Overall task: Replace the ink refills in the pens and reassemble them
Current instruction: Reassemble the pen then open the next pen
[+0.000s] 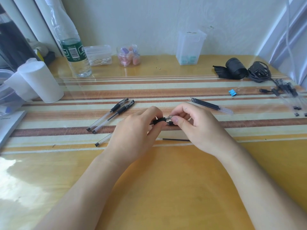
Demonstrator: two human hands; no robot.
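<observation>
- Black-gripped pen [159,121] held by the left hand [137,128]; the right hand [191,123] pinches its tip.
- Spare refills [211,105] lie at two o'clock on the table [166,188].

Two hands work one pen over a striped mat.

The left hand [137,128] grips the pen [160,121] by its black grip while the right hand [191,125] pinches its tip end. Two capped pens [114,112] lie left, spare refills [211,105] far right, one loose refill [176,139] near the hands on the tabletop [166,188].
</observation>
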